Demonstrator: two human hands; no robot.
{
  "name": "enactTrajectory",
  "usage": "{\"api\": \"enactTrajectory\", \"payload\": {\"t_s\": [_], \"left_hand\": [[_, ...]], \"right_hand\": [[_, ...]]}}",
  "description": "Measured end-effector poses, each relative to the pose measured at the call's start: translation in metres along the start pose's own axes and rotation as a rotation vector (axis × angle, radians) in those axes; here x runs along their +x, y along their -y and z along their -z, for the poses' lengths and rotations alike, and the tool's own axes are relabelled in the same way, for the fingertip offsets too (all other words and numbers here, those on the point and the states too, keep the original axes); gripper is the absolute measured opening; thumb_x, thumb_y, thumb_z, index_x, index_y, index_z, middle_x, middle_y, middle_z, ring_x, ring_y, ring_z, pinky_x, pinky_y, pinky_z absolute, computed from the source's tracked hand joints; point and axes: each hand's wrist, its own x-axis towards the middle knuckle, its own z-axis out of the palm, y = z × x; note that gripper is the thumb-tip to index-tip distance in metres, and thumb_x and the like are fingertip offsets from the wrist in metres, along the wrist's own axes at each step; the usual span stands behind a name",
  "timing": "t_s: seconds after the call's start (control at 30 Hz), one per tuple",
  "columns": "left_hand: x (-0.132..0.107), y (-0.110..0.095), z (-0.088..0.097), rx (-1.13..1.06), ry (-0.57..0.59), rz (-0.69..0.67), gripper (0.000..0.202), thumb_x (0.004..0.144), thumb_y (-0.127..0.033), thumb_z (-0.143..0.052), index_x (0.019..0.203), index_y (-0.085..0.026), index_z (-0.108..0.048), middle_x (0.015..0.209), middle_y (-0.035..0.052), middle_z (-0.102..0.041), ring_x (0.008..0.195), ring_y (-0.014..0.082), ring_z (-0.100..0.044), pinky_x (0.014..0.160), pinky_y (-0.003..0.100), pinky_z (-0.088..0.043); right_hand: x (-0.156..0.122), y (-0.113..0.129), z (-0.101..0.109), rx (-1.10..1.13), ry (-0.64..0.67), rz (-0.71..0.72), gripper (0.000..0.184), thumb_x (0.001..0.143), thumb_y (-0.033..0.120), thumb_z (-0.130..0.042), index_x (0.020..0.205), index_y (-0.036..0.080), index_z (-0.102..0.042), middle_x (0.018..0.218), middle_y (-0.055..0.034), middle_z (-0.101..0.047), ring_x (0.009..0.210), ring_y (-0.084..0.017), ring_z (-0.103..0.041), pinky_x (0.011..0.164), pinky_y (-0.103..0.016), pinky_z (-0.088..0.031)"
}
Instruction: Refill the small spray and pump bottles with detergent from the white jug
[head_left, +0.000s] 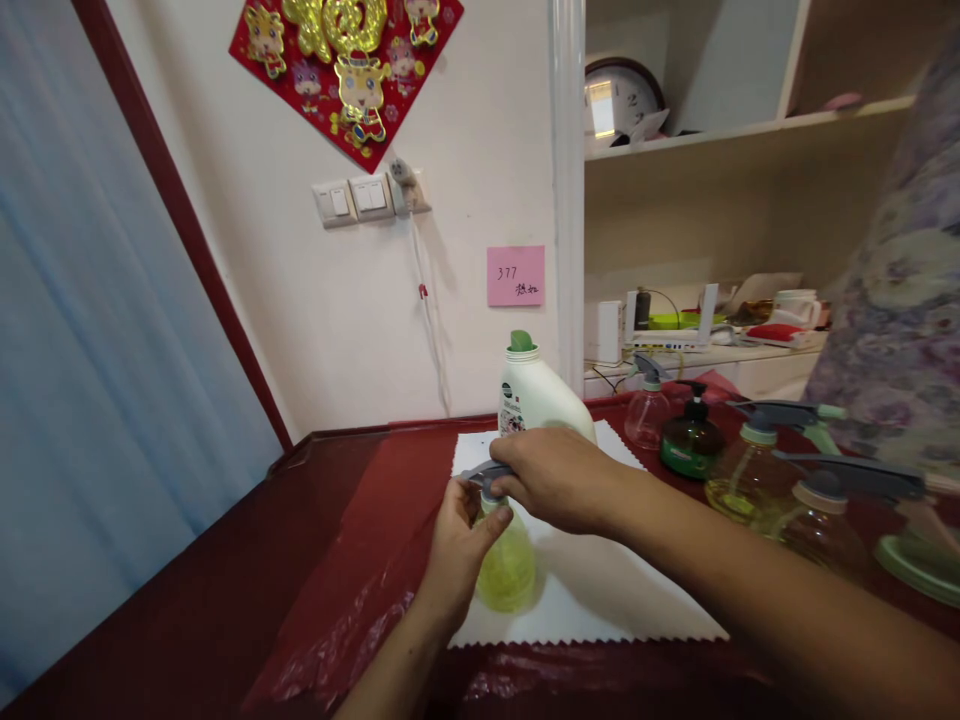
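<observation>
A clear spray bottle (pixel 508 575) holding yellow-green liquid stands on a white cloth (pixel 600 615) with zigzag edges. My left hand (pixel 463 540) is closed around the bottle's neck, its thumb at the front. Gripping the grey trigger head (pixel 487 472) from above is my right hand (pixel 551 475), its fingers wrapped over the top. Whether the head is fully seated on the neck is hidden by my fingers. Just behind my right hand rises a pale green jug (pixel 551 392), uncapped, with a green piece (pixel 520 341) showing at its mouth.
Along the table's right side stand more spray bottles (pixel 750 465), a dark green pump bottle (pixel 691 440) and a green-rimmed dish (pixel 919 570). Dark red plastic film (pixel 337 590) covers the table. A wall closes off the back, with shelves (pixel 712 135) at right and a blue curtain (pixel 127 350) at left.
</observation>
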Motion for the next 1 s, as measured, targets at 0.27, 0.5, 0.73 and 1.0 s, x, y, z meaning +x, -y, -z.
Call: {"api": "enactTrajectory", "payload": {"t_s": [0.27, 0.5, 0.73, 1.0], "left_hand": [[-0.003, -0.003, 0.010, 0.074, 0.095, 0.067, 0.030, 0.094, -0.044, -0.063, 0.111, -0.021, -0.071, 0.123, 0.0088, -0.068, 0.118, 0.0272, -0.058, 0.103, 0.038, -0.040], [0.001, -0.001, 0.005, -0.005, 0.054, 0.016, 0.041, 0.079, -0.037, -0.082, 0.113, -0.023, -0.063, 0.115, 0.0066, -0.069, 0.113, 0.0250, -0.060, 0.098, 0.036, -0.044], [0.001, -0.007, 0.004, 0.016, 0.038, 0.051, 0.033, 0.082, -0.041, -0.078, 0.104, -0.019, -0.068, 0.107, 0.0081, -0.070, 0.105, 0.0251, -0.061, 0.094, 0.037, -0.046], [-0.003, -0.007, 0.006, 0.040, 0.051, 0.060, 0.035, 0.083, -0.045, -0.076, 0.108, -0.022, -0.069, 0.115, 0.0084, -0.071, 0.112, 0.0275, -0.061, 0.097, 0.039, -0.044]], "right_hand": [[-0.002, -0.003, -0.001, 0.002, -0.011, -0.004, 0.014, 0.095, 0.032, -0.059, 0.092, 0.020, -0.067, 0.095, -0.0083, -0.076, 0.087, -0.025, -0.069, 0.062, -0.032, -0.030], [-0.001, -0.001, 0.000, 0.002, -0.011, -0.004, 0.013, 0.093, 0.031, -0.060, 0.093, 0.020, -0.068, 0.096, -0.0086, -0.076, 0.088, -0.025, -0.070, 0.062, -0.031, -0.032], [-0.002, -0.001, -0.001, 0.011, -0.017, -0.017, 0.013, 0.093, 0.031, -0.061, 0.093, 0.021, -0.068, 0.095, -0.0082, -0.076, 0.088, -0.025, -0.069, 0.062, -0.030, -0.032], [-0.004, -0.002, -0.003, 0.032, -0.032, -0.013, 0.012, 0.093, 0.030, -0.061, 0.092, 0.020, -0.068, 0.095, -0.0082, -0.076, 0.086, -0.026, -0.070, 0.060, -0.031, -0.029]]}}
